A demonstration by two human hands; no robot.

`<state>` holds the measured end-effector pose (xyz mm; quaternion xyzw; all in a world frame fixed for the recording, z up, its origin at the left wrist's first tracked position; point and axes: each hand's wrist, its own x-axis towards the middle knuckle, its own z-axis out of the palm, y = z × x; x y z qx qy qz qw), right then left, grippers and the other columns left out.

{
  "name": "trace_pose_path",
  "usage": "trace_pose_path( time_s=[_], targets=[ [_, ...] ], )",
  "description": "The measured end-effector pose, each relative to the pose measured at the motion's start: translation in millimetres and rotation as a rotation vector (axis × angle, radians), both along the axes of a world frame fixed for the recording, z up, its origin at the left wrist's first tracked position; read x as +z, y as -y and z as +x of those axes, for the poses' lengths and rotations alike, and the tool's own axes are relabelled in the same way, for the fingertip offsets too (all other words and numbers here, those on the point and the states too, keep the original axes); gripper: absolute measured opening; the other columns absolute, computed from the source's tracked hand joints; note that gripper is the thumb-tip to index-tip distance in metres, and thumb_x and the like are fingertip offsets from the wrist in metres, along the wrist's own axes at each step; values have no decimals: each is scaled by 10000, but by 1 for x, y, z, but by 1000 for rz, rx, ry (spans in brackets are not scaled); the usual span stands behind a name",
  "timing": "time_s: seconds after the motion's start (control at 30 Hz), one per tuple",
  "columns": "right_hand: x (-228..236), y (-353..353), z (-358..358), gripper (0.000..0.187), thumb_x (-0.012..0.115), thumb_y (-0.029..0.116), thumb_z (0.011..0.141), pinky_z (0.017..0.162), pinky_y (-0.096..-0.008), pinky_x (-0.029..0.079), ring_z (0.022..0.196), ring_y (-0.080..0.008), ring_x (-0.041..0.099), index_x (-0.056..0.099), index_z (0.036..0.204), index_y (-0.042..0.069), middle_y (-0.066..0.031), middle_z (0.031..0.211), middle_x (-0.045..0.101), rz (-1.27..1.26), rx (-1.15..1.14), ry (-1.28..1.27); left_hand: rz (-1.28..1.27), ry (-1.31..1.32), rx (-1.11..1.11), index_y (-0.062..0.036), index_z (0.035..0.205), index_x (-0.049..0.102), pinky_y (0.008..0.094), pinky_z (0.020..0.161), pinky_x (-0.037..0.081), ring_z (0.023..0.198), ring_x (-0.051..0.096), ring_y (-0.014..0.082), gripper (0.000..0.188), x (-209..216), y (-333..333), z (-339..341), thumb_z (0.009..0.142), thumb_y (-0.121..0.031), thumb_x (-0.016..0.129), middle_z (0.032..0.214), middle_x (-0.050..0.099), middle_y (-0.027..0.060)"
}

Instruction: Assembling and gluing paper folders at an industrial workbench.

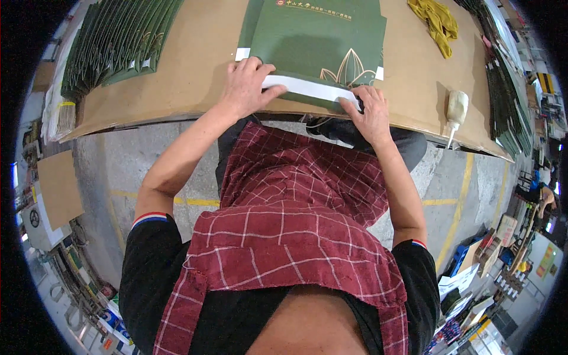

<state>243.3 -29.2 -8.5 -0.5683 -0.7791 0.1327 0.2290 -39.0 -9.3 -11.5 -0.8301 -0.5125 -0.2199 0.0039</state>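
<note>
A flat green paper bag (313,41) with gold leaf outlines lies at the front of the table, over another green piece. Along its near edge runs a turned-up flap with a white strip (313,87). My left hand (247,84) grips the left end of this flap, thumb on the white strip and fingers curled over the bag. At the right end, my right hand (370,111) pinches the flap between thumb and fingers. What lies under the fold is hidden.
The table has a brown cardboard top (195,65). A fanned stack of green bags (112,44) stands left, another stack (507,97) right. A whitish squeeze bottle (457,111) lies near the right front edge, a mustard-yellow cloth (436,22) behind it. A brush (66,118) sits far left.
</note>
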Motion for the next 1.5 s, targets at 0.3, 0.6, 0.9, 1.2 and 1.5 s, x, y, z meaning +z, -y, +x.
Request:
trace_pose_path(
  time_s=[0.3, 0.6, 0.9, 1.2, 1.5],
  targets=[
    [5, -15, 8, 416, 643, 395, 714, 872, -398, 362, 983, -285, 488, 597, 976, 76, -113, 1007, 568, -177, 10, -88, -451, 46, 133, -40, 1108, 541, 479, 925, 306, 1005, 476, 333, 682, 20, -13, 15, 638, -520, 655, 1041, 528, 181],
    [13, -6, 2, 408, 652, 417, 706, 834, -386, 368, 955, -264, 507, 623, 939, 82, -82, 948, 590, -239, 3, -63, -409, 35, 135, -87, 889, 624, 425, 846, 314, 837, 557, 257, 551, 33, -10, 23, 610, -560, 664, 787, 622, 76],
    [-7, 0, -4, 357, 647, 345, 721, 776, -400, 365, 848, -292, 507, 598, 929, 60, -105, 889, 585, 93, -36, -83, -393, 340, -112, -75, 1075, 521, 420, 838, 388, 901, 526, 305, 664, -5, -11, -6, 552, -399, 771, 901, 604, 104],
    [1, -8, -4, 392, 648, 353, 725, 798, -372, 359, 910, -286, 494, 572, 973, 59, -98, 950, 574, 44, -12, -108, -489, 294, -58, -71, 1163, 431, 371, 910, 353, 1053, 488, 268, 727, 18, -13, -8, 577, -346, 761, 1059, 568, 104],
    [14, 0, 8, 598, 730, 324, 603, 900, -382, 341, 1028, -305, 453, 497, 1073, 38, -125, 1056, 527, -156, 123, -70, -638, 278, -194, -101, 1159, 435, 387, 941, 328, 1043, 462, 298, 771, 34, -10, -17, 534, -397, 775, 1139, 477, 113]
  ],
)
